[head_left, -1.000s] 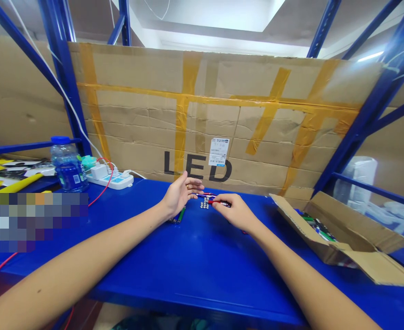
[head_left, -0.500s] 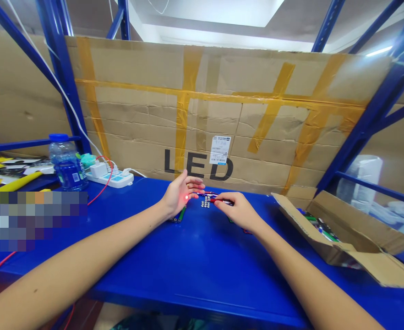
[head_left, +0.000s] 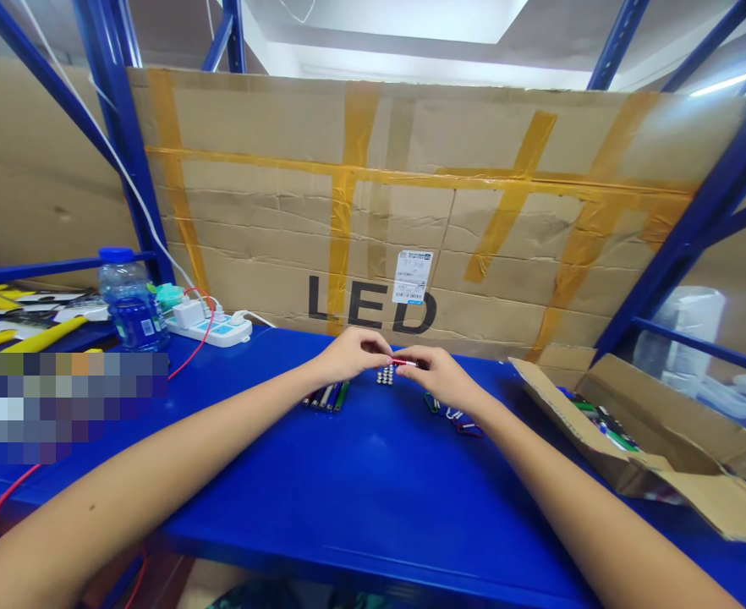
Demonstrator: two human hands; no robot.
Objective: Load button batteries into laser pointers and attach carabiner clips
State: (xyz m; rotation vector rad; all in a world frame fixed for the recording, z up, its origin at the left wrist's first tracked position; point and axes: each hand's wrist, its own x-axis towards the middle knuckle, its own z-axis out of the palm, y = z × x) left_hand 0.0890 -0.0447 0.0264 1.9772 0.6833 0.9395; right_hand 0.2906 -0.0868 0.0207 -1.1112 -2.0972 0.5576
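Note:
A slim red laser pointer [head_left: 404,363] is held level between my hands over the blue table. My left hand [head_left: 353,353] is closed, with thumb and fingertips pinching its left end. Around its right part the fingers of my right hand [head_left: 441,375] are closed, hiding some of it. Just below the pointer, several small silver button cells [head_left: 384,375] stand grouped on the table. Several coloured pen-like tubes [head_left: 327,397] lie side by side under my left wrist. Near my right wrist are several small coloured clips [head_left: 454,414].
At the right stands an open cardboard box [head_left: 607,474] with coloured pen-like pieces inside. A blue-capped bottle [head_left: 128,304] and a white power strip [head_left: 221,328] are at the back left. A large cardboard sheet [head_left: 271,228] rises behind the blue table [head_left: 373,491].
My left hand, open with a red light spot on its palm before, has moved right and closed on the pointer's end. The red spot is gone. The view has shifted slightly.

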